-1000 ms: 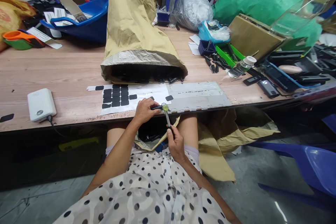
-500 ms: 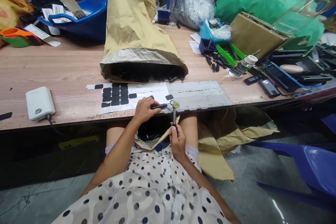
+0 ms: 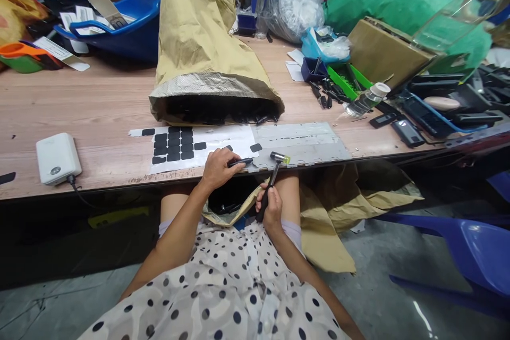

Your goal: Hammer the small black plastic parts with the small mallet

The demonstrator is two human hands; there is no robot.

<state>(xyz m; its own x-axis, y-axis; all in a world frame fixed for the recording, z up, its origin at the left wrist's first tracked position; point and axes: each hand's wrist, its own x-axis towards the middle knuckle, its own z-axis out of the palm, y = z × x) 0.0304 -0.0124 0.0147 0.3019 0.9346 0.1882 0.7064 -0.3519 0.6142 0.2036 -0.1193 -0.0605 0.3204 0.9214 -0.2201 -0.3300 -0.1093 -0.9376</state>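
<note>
My right hand (image 3: 270, 206) is closed round the black handle of a small hammer (image 3: 274, 170), whose head has a metallic face and a yellow-green face. The hammer head is above the grey board, to the right of my left hand (image 3: 218, 168). Between the fingers of my left hand is a slim black pen-like piece (image 3: 241, 162), pointing right at the table's edge. White paper (image 3: 211, 141) with rows of black rounded patches (image 3: 174, 143) lies beyond that hand. On my lap, an open brown paper sack (image 3: 223, 218) holds dark pieces.
A large brown sack (image 3: 215, 53) lies with its mouth facing me, black pieces inside. At left is a white power bank (image 3: 58, 158) with a cable. A bottle (image 3: 368, 100), green tray (image 3: 349, 82) and black parts stand at right.
The hammer has turned, its head swinging right, away from the black piece, and now lying sideways. My left hand keeps its hold on the piece, almost in place.
</note>
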